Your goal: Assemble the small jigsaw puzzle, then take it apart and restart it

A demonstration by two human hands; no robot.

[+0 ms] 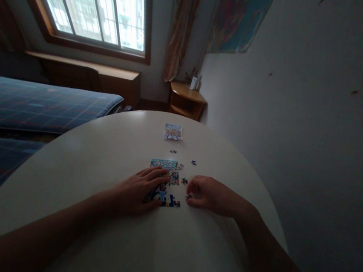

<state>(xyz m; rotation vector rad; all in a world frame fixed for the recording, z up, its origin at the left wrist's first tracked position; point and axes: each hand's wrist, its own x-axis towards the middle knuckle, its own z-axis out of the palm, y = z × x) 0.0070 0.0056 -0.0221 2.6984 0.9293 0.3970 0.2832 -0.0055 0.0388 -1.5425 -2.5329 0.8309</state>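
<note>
Jigsaw puzzle [173, 176], multicoloured, flat, partly assembled: on round white tabletop [109, 154], partly covered by left hand [141, 187]. Left hand: palm down, unclenched, fingers extended over puzzle. Right hand [206, 194]: fingers curled, small dark interlocking piece [189, 197] pinched between thumb and fingertips, just right of puzzle. Loose multicoloured piece [184, 181]: between puzzle and right hand. Dark loose piece [193, 163]: beyond right hand. Small square picture-printed sheet [173, 132]: on tabletop, beyond puzzle.

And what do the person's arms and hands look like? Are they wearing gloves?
No gloves: the left hand and right hand are bare. No rings or watch show. The left forearm and right forearm show no sleeves.
</note>
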